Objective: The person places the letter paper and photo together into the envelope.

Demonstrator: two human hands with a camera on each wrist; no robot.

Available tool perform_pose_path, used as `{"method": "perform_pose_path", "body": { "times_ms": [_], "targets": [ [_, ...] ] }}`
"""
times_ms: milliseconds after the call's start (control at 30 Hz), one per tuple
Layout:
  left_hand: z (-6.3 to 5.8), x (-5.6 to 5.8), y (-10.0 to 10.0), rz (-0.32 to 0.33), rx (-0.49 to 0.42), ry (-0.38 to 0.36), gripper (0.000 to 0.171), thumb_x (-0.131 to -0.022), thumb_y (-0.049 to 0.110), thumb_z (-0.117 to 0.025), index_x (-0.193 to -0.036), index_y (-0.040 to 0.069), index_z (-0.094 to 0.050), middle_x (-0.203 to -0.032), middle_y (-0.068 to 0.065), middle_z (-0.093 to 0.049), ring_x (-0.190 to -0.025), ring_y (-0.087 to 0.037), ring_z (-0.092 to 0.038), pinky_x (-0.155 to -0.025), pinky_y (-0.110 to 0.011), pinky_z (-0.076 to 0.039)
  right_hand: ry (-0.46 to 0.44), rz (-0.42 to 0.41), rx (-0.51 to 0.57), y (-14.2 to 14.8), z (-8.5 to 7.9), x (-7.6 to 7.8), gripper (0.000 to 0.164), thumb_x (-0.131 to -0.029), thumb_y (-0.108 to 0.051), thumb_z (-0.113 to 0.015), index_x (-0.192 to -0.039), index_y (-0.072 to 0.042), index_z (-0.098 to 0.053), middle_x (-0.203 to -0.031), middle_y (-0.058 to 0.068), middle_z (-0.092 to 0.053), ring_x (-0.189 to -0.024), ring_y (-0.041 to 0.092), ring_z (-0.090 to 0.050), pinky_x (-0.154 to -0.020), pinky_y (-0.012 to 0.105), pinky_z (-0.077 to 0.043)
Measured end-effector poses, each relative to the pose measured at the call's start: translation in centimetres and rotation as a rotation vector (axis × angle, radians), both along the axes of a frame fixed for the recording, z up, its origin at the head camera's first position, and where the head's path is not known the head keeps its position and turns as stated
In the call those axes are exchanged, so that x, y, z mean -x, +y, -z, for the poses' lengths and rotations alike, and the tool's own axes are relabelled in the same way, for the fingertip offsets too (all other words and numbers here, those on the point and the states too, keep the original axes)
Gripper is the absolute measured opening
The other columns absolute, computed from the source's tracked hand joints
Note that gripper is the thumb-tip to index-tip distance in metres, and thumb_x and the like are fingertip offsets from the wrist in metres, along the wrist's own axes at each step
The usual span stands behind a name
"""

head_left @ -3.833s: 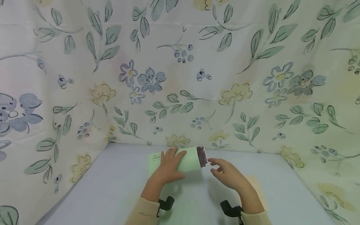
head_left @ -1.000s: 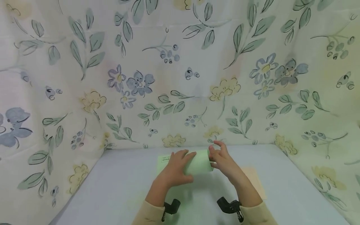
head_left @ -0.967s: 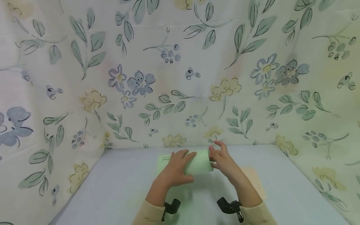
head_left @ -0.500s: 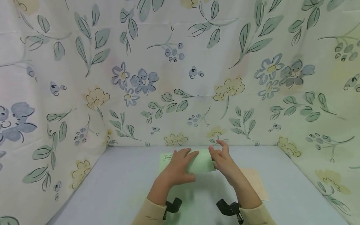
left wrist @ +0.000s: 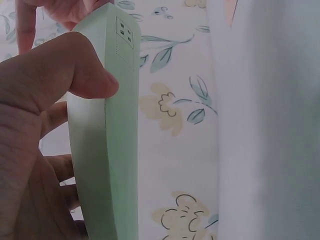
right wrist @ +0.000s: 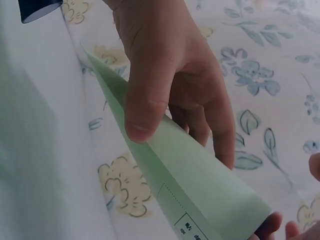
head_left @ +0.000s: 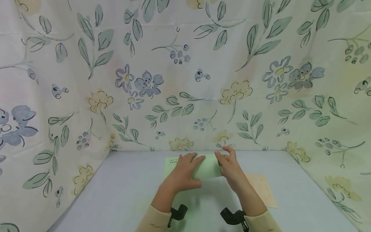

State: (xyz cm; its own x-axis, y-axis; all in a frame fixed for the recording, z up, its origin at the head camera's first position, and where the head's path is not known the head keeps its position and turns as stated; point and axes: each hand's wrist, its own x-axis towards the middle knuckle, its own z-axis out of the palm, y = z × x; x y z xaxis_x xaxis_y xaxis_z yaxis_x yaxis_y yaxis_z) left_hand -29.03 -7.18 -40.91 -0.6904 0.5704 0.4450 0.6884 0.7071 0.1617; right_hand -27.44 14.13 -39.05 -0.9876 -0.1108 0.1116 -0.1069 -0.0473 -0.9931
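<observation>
My left hand [head_left: 184, 177] grips a light green envelope [head_left: 207, 167] off the table, thumb below and fingers over its top. In the left wrist view the thumb presses the envelope [left wrist: 90, 150] near its fold, with fingertips behind. The right wrist view shows the envelope [right wrist: 200, 172] tapering away, with a printed stamp box on its lower side. My right hand [head_left: 230, 166] holds the envelope's right end, one finger raised; its fingertips [right wrist: 272, 224] reach round that end. A small dark patch shows beside them, mostly hidden.
A peach-coloured sheet [head_left: 262, 190] lies flat on the pale table [head_left: 124, 193], right of the right forearm. Black camera mounts [head_left: 233, 216] sit on both wrists. A floral curtain [head_left: 185, 80] stands behind the table and along its sides.
Earlier a dark brown card end with a white edge stuck out of the envelope's right end; it has gone inside. My right hand has moved up against that end.
</observation>
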Motion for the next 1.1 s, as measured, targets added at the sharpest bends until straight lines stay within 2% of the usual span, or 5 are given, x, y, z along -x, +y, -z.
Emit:
{"method": "perform_pose_path", "body": {
  "times_ms": [200, 367, 467, 800, 1100],
  "targets": [
    [-0.1, -0.2, 0.2, 0.014, 0.005, 0.021, 0.083, -0.066, 0.029, -0.073, -0.142, 0.025, -0.04, -0.138, -0.007, -0.041, -0.128, -0.021, -0.036, -0.104, -0.062, -0.023, -0.017, -0.025, 0.063, 0.3, -0.2, 0.0, 0.066, -0.09, -0.052, -0.053, -0.132, -0.015, -0.017, -0.123, 0.017, -0.045, -0.108, 0.028, -0.05, -0.086, 0.038, -0.044],
    [-0.3, -0.2, 0.3, 0.019, -0.011, 0.004, 0.083, -0.066, 0.029, -0.074, -0.142, 0.027, -0.038, -0.137, -0.005, -0.041, -0.127, -0.017, -0.037, -0.106, -0.06, -0.022, -0.007, -0.111, 0.181, 0.8, -0.3, 0.3, 0.039, -0.094, -0.045, -0.049, -0.096, -0.008, -0.035, -0.098, 0.01, -0.04, -0.089, 0.025, -0.047, -0.073, 0.037, -0.044],
    [-0.4, -0.2, 0.3, 0.022, -0.016, -0.007, 0.083, -0.067, 0.028, -0.073, -0.142, 0.027, -0.037, -0.138, -0.004, -0.041, -0.125, -0.016, -0.037, -0.106, -0.059, -0.022, -0.023, -0.134, 0.231, 1.1, -0.3, 0.4, 0.036, -0.097, -0.041, -0.046, -0.089, -0.008, -0.037, -0.088, 0.006, -0.036, -0.083, 0.022, -0.043, -0.069, 0.034, -0.042],
    [-0.6, -0.4, 0.4, 0.022, -0.013, 0.015, 0.082, -0.068, 0.029, -0.073, -0.142, 0.025, -0.039, -0.138, -0.006, -0.041, -0.126, -0.019, -0.037, -0.106, -0.061, -0.021, -0.092, -0.052, 0.259, 1.0, -0.5, 0.3, 0.034, -0.096, -0.039, -0.049, -0.101, -0.006, -0.041, -0.08, 0.002, -0.038, -0.083, 0.02, -0.044, -0.067, 0.031, -0.043],
    [-0.3, 0.1, -0.3, -0.068, -0.008, -0.066, 0.083, -0.068, 0.033, -0.073, -0.142, 0.026, -0.038, -0.141, -0.007, -0.038, -0.131, -0.021, -0.032, -0.11, -0.057, -0.014, -0.037, 0.073, 0.069, 2.7, -1.1, 0.1, 0.053, -0.094, -0.045, -0.051, -0.125, -0.005, -0.036, -0.115, 0.014, -0.041, -0.106, 0.03, -0.054, -0.088, 0.037, -0.05]
  ]
}}
